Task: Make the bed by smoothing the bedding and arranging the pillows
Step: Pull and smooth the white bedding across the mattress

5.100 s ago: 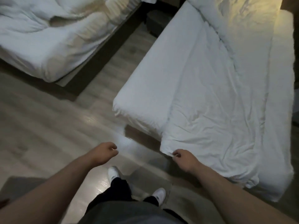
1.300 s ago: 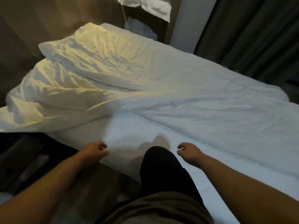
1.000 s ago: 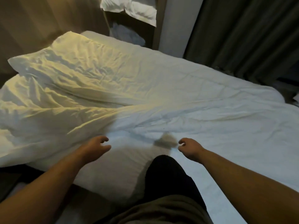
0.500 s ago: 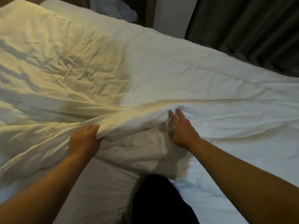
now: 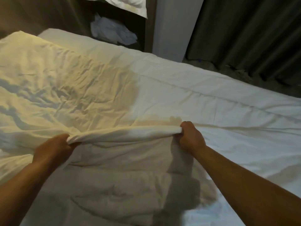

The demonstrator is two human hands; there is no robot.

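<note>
Left hand [image 5: 53, 148] and right hand [image 5: 190, 137]: both clenched on 1 white duvet [image 5: 123, 132], its rolled edge raised between them, creased beyond.

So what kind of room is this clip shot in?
Probably a bedroom, maybe a hotel room: a bed under a rumpled white duvet, dark curtains behind it, and a white pillow stowed beyond.

We see the duvet [image 5: 81, 88] as white matt cloth, much creased at the left and smoother at the right. The sheet [image 5: 228, 216] at the near right is also white cloth, smooth and matt. The far pillow [image 5: 128, 4] is white wrinkled cloth. The curtain [image 5: 252, 30] is dark matt cloth in folds. The wall [image 5: 171, 26] beside it looks smooth.
</note>
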